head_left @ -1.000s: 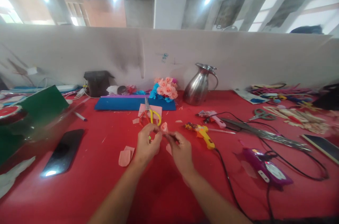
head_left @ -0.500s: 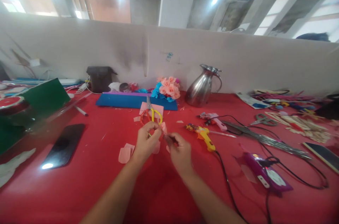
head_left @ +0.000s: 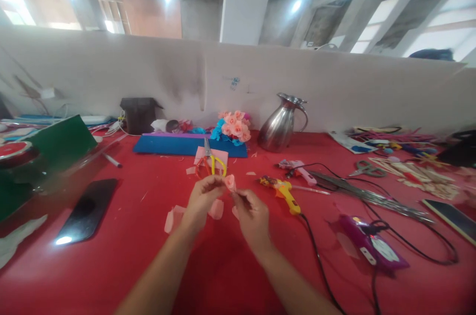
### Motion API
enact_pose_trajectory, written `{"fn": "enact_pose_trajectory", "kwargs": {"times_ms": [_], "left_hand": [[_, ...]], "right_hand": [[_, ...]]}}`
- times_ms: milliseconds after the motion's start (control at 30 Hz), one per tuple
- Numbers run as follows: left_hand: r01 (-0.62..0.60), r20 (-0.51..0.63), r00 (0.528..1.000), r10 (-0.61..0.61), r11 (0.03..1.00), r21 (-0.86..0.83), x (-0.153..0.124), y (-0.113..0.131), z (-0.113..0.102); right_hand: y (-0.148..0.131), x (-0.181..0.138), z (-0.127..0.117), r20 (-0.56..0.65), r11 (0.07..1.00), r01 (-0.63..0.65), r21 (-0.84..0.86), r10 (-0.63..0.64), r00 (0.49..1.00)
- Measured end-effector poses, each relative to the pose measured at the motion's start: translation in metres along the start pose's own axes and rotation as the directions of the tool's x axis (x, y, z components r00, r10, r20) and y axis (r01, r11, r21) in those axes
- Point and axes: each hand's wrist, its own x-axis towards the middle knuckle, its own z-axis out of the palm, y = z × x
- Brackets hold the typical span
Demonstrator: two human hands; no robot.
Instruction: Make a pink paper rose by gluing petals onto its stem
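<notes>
Between my hands is a small pink paper flower (head_left: 230,183), rolled like a rosebud. My left hand (head_left: 203,201) pinches its left edge with thumb and forefinger. Just below the bloom, my right hand (head_left: 253,216) closes its fingertips at the flower's base; a thin stem there is too small to make out well. Beyond them lie scissors (head_left: 218,165) with red and yellow handles, resting on pink paper (head_left: 221,155). Loose pink paper pieces (head_left: 174,218) lie beside my left wrist, and another pink petal piece (head_left: 216,209) sits between the hands.
A yellow glue gun (head_left: 286,195) and a pink glue gun (head_left: 299,170) lie right, cords trailing to a purple power strip (head_left: 374,245). Behind stand a bunch of paper flowers (head_left: 234,126) and a steel jug (head_left: 279,124). A black phone (head_left: 87,211) lies left.
The flower now faces more toward me, its rolled centre showing. My left hand has shifted slightly and its fingers have straightened along the flower's edge. The view has tilted a little.
</notes>
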Motion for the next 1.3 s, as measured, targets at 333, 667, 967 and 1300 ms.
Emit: {"fn": "enact_pose_trajectory", "kwargs": {"times_ms": [333,667,967,1300], "left_hand": [[-0.031,0.161,0.986,0.037,0.999,-0.044,0.000,-0.003,0.001],[-0.096,0.164,0.983,0.083,0.993,0.075,0.001,-0.011,-0.002],[-0.024,0.065,0.998,0.025,1.000,-0.017,0.003,-0.019,0.003],[0.095,-0.027,0.995,-0.099,0.986,-0.138,0.008,-0.028,0.005]], "right_hand": [[0.001,-0.003,-0.003,0.038,0.999,0.003,0.038,-0.005,0.999],[-0.002,0.001,-0.005,-0.048,0.988,0.102,0.115,-0.097,0.994],[0.004,0.001,-0.005,-0.007,0.988,0.152,-0.004,-0.152,0.988],[0.003,0.004,0.001,0.000,0.997,0.004,0.079,-0.004,1.000]]}}
